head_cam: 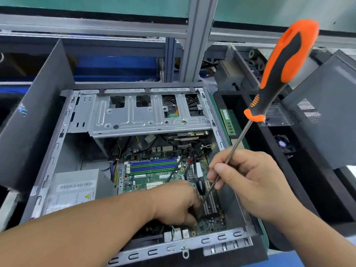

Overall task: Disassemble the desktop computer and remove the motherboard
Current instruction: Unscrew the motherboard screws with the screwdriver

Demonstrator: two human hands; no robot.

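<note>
grey aluminium frame post (194, 45), blue bin (115, 68) behind it, loose green memory stick (228, 122) on black tray (269, 170)

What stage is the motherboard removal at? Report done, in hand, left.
Done: the case lies open, and a RAM stick sits outside it. In hand: the right hand holds the screwdriver by its shaft, tip down by the left hand on the motherboard. Left: board, cables and power supply remain inside.

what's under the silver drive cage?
Under the drive cage: loose cables, a white connector, a drive's edge, the motherboard's top edge. Anything deeper is hidden by the cage.
</note>
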